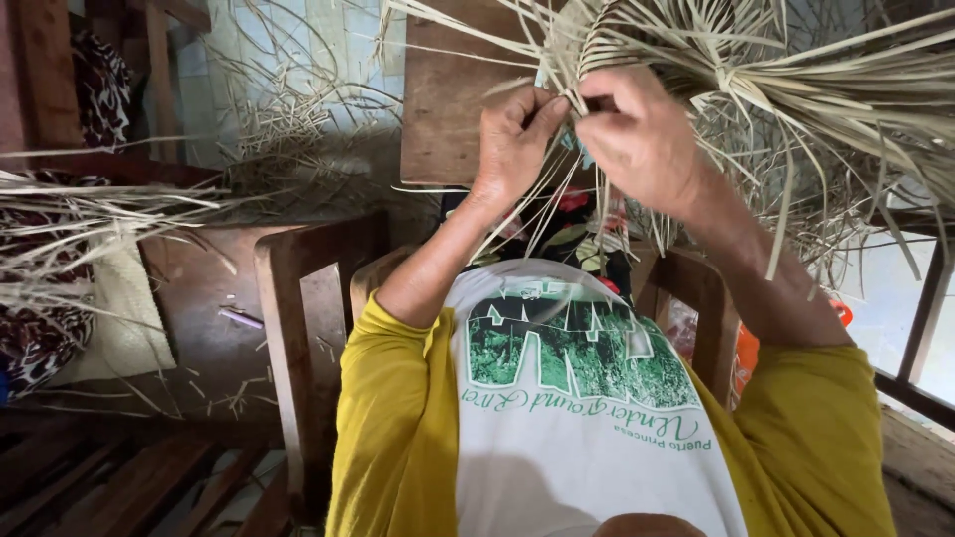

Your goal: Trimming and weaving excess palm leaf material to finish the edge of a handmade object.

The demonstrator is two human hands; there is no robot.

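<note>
- Nearest the camera is the person's own torso: a white shirt with a green print [572, 368] and yellow sleeves [393, 438] pushed up to the elbows.
- Both forearms rise from there toward the upper middle of the view, over a wooden chair [298, 328] whose armrests flank the body.
- The left hand [512, 144] is curled nearly closed, thumb and fingers pinching a few pale palm-leaf strips [542, 214] that hang down past the wrist.
- The right hand [642, 134] is just beside it, fingertips touching the left; its thumb and forefinger are pinched together on a strip at the edge of the weave, the other fingers bent loosely.
- Right above both hands is the partly woven palm-leaf piece [637, 40], its loose strip ends [846, 109] fanning out to the right and downward.
- Behind it stands a brown wooden board [443, 109].
- Far left, a bundle of loose dry strips [80, 214] lies across a wooden table [209, 328], beside a pale woven mat [124, 318].
</note>
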